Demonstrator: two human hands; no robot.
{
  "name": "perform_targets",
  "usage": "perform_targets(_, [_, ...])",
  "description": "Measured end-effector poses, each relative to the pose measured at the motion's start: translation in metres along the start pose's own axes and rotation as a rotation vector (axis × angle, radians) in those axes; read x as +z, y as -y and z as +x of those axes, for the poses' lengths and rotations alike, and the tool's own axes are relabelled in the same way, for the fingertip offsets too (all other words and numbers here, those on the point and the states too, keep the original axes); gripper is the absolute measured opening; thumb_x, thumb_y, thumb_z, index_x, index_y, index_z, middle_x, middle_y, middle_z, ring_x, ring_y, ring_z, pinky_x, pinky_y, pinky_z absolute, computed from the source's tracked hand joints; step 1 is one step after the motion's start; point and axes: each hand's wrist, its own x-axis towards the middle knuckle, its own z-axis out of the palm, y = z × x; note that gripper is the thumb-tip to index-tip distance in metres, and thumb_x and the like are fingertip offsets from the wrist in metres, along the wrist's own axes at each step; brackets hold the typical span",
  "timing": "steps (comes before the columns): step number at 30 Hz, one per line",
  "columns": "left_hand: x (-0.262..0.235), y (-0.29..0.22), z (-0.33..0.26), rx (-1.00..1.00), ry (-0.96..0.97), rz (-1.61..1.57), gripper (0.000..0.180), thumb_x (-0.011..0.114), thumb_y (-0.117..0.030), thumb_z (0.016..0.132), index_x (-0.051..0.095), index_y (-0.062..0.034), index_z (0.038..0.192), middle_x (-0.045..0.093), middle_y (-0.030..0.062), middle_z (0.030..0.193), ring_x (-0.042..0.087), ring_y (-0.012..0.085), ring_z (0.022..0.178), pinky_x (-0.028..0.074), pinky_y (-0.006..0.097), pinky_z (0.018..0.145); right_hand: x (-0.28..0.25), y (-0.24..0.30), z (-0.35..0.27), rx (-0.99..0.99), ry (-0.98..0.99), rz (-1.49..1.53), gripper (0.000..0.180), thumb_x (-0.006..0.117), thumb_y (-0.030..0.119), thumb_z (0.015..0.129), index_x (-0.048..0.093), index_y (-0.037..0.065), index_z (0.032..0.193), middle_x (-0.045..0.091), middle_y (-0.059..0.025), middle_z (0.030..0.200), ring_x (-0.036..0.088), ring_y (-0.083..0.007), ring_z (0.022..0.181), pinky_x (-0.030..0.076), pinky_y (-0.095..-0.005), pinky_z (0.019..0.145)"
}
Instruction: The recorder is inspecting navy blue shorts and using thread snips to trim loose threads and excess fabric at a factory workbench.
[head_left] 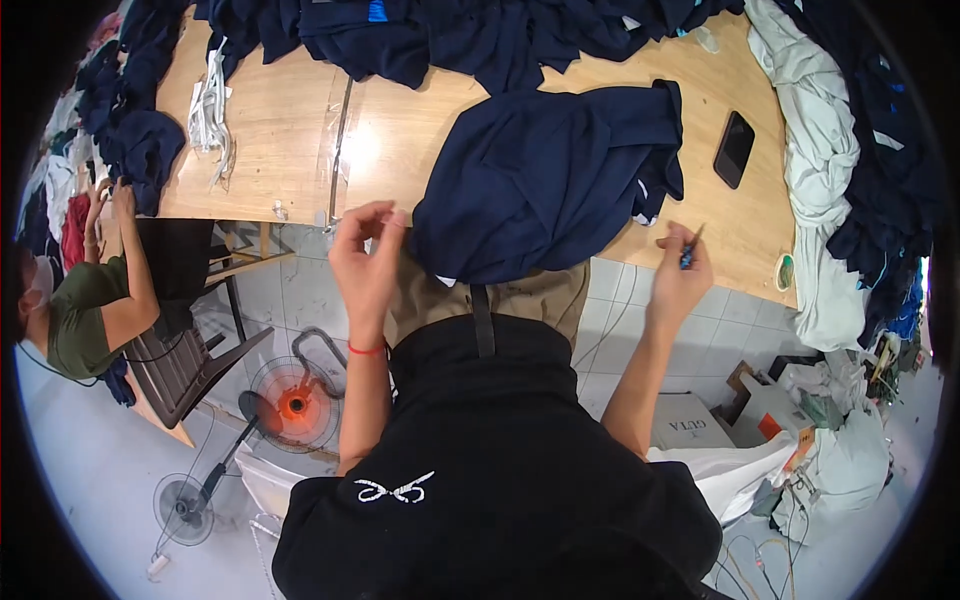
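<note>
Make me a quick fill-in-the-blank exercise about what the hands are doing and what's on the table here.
1. The left hand has a ____ band around its wrist.
2. The right hand holds a small tool whose colour is partly ____.
3. On the table, to the right of the big dark cloth, lies a black ____.

Missing words: red; blue; phone.

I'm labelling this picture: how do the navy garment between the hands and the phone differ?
The navy garment is large and crumpled; the black phone is small and flat. The garment overhangs the table; the phone lies wholly on it. Both are dark.
</note>
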Motion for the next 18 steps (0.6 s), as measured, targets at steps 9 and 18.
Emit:
perform_targets(9, [0.077,-0.020,-0.019,0.458,0.342,0.438,0.026,0.087,0.001,0.080,0.068,-0.0019,0.097,0.064,0.0160,0.104,0.067,0.0379,0.091,0.056,0.045,0.076,0.095,0.059,-0.058,-0.454,0.346,-0.211,0.027,0.091,0.008,0.083,0.074,-0.001,0.102,0.072,-0.0168,0.096,0.074,-0.0385,0.093,0.058,-0.0373,0.081])
perform_targets(18, [0.048,0.024,-0.004,-0.118,0.269,-0.032,0.008,0.064,-0.011,0.104,0.068,-0.0050,0.108,0.071,0.0088,0.090,0.072,0.0286,0.083,0.058,0.045,0.077,0.037,0.023,-0.011,0.629,0.702,1.101,0.008,0.071,0.013,0.108,0.072,0.008,0.102,0.068,0.0013,0.086,0.056,-0.0080,0.066,0.033,-0.0254,0.049])
